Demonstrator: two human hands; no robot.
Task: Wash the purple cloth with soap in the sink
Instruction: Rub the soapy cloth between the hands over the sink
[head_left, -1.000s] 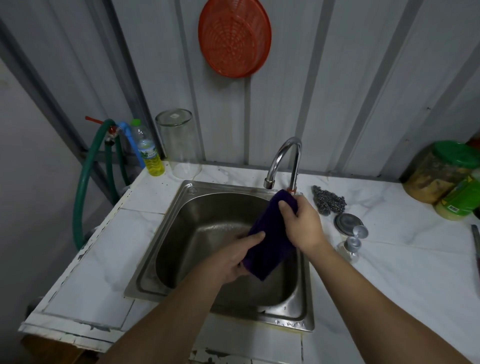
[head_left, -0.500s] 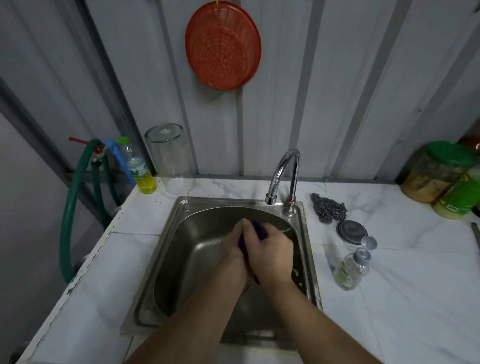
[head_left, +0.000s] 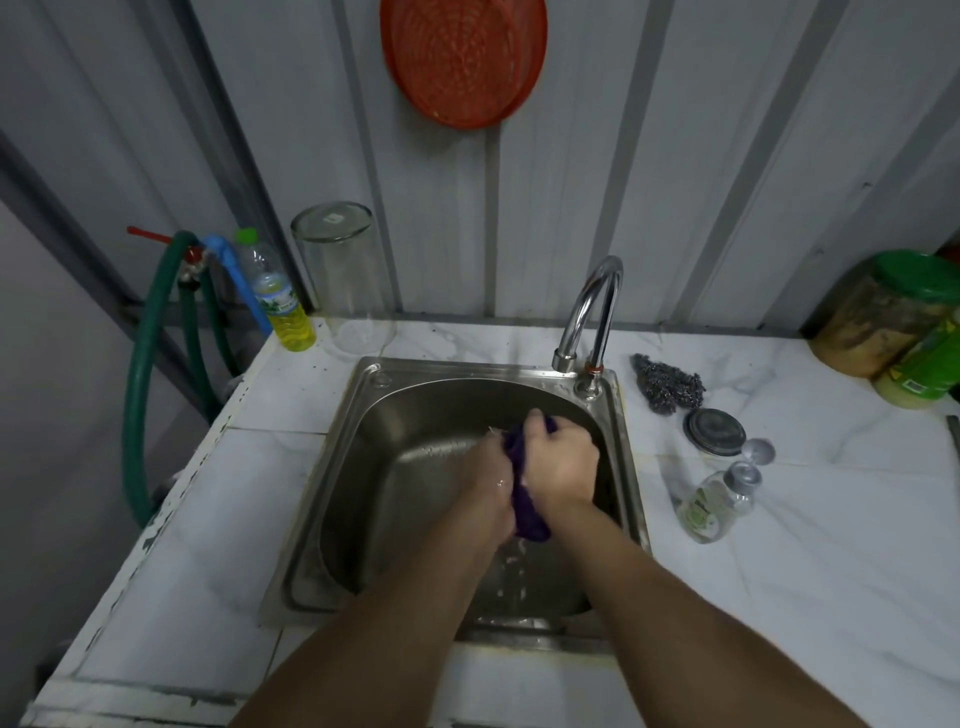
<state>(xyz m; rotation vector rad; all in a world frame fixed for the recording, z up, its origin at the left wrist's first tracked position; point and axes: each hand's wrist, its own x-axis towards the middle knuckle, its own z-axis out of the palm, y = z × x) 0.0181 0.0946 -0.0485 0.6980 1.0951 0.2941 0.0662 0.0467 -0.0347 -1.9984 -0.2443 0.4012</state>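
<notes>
The purple cloth (head_left: 524, 512) is bunched into a wad between my two hands, low inside the steel sink (head_left: 337, 467). My left hand (head_left: 485, 475) grips it from the left and my right hand (head_left: 563, 462) grips it from the right, fingers curled over its top. Most of the cloth is hidden by my hands; a strip shows between them and a lump hangs below my wrists. Water drips from it onto the sink floor. A small clear soap bottle (head_left: 714, 501) with its cap open stands on the counter right of the sink.
The curved tap (head_left: 592, 306) rises at the sink's back right. A steel scourer (head_left: 667, 384) and a round metal lid (head_left: 714, 426) lie right of it. A glass jar (head_left: 345, 275), a yellow liquid bottle (head_left: 283, 306) and green hoses (head_left: 143, 374) stand at the left; green-lidded jars (head_left: 883, 317) at far right.
The cloth hung open between my hands a second ago; both hands have since squeezed it into a wad and lowered it into the sink. Water now drips from it.
</notes>
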